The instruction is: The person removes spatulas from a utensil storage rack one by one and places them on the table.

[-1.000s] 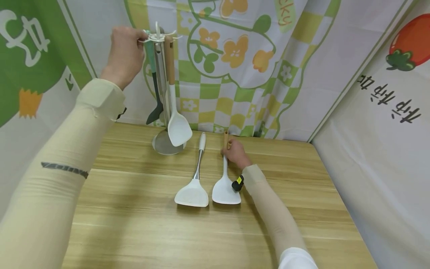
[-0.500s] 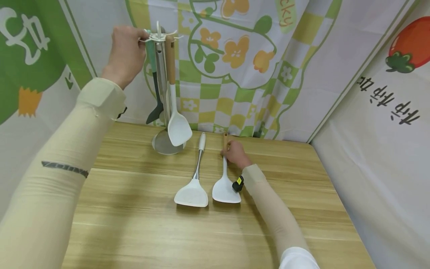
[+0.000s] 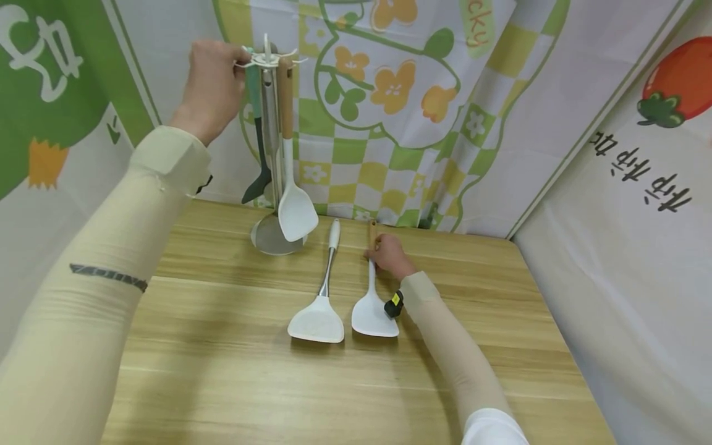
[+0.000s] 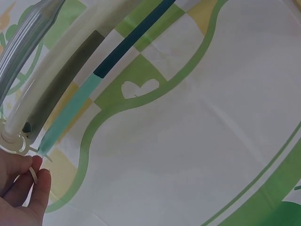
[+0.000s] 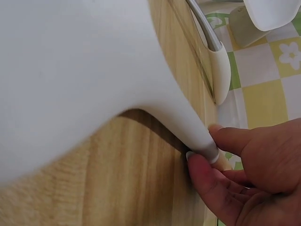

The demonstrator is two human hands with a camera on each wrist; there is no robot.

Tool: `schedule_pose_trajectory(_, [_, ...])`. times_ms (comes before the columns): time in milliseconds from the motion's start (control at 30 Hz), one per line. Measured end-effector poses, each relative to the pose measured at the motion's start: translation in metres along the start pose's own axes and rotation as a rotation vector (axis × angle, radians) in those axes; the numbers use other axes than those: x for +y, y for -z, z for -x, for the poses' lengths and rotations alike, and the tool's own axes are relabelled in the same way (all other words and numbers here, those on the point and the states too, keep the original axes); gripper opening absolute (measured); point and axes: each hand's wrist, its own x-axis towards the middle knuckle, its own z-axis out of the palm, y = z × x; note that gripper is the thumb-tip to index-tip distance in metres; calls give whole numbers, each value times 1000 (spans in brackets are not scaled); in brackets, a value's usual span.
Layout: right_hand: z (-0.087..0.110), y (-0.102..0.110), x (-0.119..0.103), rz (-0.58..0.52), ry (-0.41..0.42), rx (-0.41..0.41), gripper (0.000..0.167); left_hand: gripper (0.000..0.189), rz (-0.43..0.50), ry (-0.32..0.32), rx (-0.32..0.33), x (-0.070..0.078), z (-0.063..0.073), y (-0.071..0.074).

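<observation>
My left hand pinches a white hook at the top of a utensil rack; thumb and fingertips close on that hook in the left wrist view. From the rack hang a white turner with a wooden handle, a teal-handled utensil with a dark head, and a grey-handled one partly hidden. On the right, my right hand grips a white spatula low on its wooden handle. Its wide blade fills much of the right wrist view. Left of it lies another white spatula with a metal neck.
The rack's round base stands near the back of the wooden table. A patterned curtain hangs right behind the table. Printed cloth walls close in the sides.
The head view has shifted very slightly. Both hands stay in place, the left on the rack's hook and the right on the spatula's handle.
</observation>
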Motion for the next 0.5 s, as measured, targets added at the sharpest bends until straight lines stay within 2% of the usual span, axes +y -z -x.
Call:
schedule_pose_trajectory(333, [4, 13, -9, 60, 3, -39, 60, 34, -14, 8, -16, 4, 4, 1])
schedule_pose_trajectory(500, [6, 20, -17, 71, 17, -54, 63, 31, -12, -41, 22, 3, 8, 0])
